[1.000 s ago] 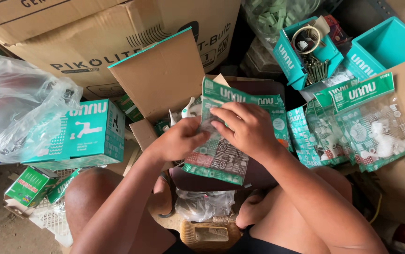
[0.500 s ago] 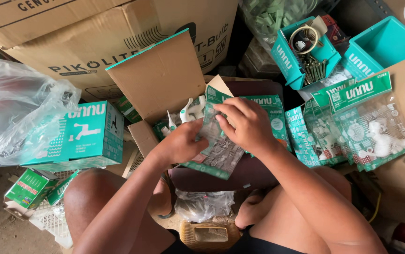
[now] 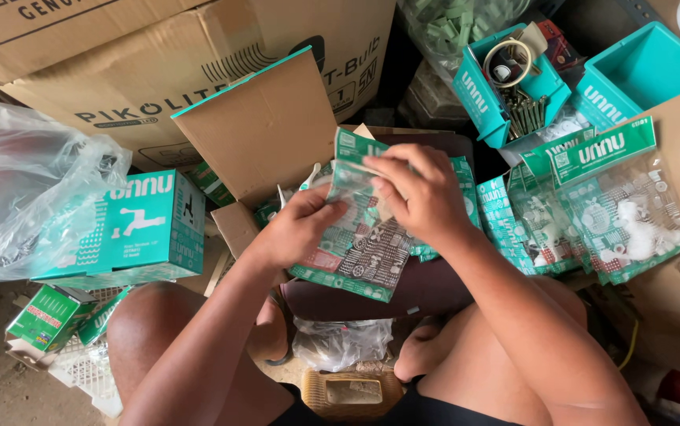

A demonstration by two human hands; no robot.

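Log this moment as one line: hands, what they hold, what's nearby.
left hand: holds clear packet | right hand: pinches packet top | right: more packets | left: teal box | behind: open cardboard box

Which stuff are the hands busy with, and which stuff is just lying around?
In hand:
- left hand and right hand, both gripping the teal packet
- open carton behind it

Lying about:
- teal box
- clear plastic bag
- packets of white parts
- teal tray of screws
- small green box
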